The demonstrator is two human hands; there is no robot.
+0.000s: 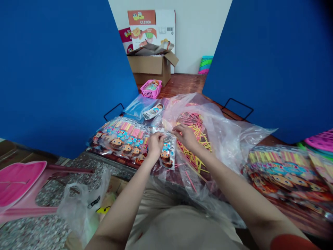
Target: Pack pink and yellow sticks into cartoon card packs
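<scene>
A small printed plastic pouch (168,152) with a cartoon face lies in front of me. My left hand (155,144) pinches it near its upper left edge. With fingers bent together, my right hand (185,136) is at the pouch's upper right corner; the fingertips are too small to tell what they grip. Just right of the pouch, a large clear plastic bag (229,139) spreads open around a heap of thin pink and yellow sticks (196,128). Left of my left hand lie rows of filled printed pouches (125,139).
Beyond my hands lies a loose pouch (153,111), with a pink basket (151,91) and an open carton (148,66) behind. More filled pouches (288,173) are at right. Blue panels (59,69) stand on both sides. A pink chair (23,187) and a plastic bag (78,201) are at lower left.
</scene>
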